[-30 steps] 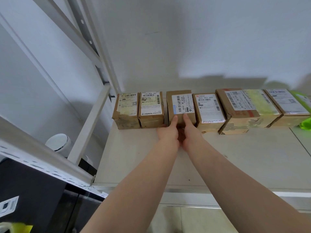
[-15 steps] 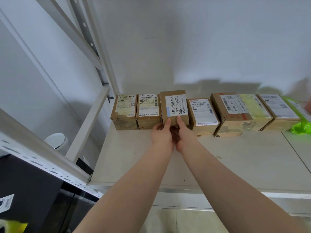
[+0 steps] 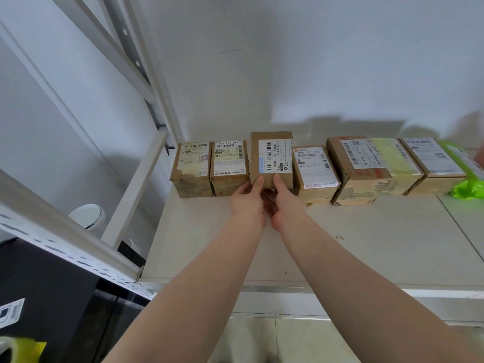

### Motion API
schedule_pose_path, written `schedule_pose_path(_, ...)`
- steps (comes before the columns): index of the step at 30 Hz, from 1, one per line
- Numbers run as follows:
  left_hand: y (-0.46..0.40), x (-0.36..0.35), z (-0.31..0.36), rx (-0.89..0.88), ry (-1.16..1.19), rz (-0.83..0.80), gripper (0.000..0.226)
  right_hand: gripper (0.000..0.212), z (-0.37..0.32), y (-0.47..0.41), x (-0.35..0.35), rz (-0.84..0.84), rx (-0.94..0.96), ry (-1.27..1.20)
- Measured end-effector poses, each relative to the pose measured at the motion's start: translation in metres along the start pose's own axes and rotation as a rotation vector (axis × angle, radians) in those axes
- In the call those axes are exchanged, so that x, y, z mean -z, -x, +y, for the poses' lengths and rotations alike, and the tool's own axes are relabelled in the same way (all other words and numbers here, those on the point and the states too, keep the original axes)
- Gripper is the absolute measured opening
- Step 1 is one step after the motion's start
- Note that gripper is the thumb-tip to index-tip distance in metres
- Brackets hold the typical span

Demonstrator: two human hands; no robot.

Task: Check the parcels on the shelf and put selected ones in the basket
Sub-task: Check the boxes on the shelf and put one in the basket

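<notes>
Third parcel (image 3: 271,159) from shelf's left end now tipped up, label facing cam; 1 s ago it lay flat in row. L hand (image 3: 247,203) + R hand (image 3: 284,205) both grip its lower edge, thumbs on front. Shelf (image 3: 366,244). Label check underway, I judge; basket not in view.

Parcel storeroom: labelled boxes (image 3: 309,166) (barcoded) lined on metal shelf (image 3: 340,252).

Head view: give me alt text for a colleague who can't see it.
Both hands, left and right, hold the third box from the left, raised above a row of labelled cardboard parcels along the back of a white shelf. A green bag ends the row at right.
</notes>
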State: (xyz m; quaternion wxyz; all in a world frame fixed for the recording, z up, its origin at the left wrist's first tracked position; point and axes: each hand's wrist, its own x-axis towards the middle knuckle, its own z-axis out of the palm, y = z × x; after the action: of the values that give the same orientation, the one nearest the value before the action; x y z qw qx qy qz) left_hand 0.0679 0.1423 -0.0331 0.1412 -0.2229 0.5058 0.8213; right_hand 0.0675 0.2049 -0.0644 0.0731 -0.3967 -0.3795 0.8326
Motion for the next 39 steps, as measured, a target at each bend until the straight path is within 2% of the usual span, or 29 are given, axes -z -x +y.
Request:
schedule_pose_path(13,0.004,0.000,0.004,0.026,-0.036,0.006,0.044,0.018,-0.003,0.005,0.000,-0.003,-0.009,-0.006)
schedule_pose_path(22,0.008,0.001,0.004,0.030,-0.055,0.006,0.046,0.019,-0.002,0.007,-0.001,-0.001,0.001,0.008)
schedule_pose_path(26,0.011,0.001,0.006,0.039,-0.055,0.011,0.046,0.027,-0.003,0.010,-0.002,-0.002,0.004,0.020)
schedule_pose_path(35,0.008,0.000,0.006,0.048,-0.048,0.008,0.039,0.021,-0.003,0.008,-0.003,0.006,-0.013,0.046)
schedule_pose_path(39,0.003,-0.001,0.004,0.078,-0.075,-0.006,0.040,0.026,-0.005,0.009,-0.005,0.031,-0.028,-0.002)
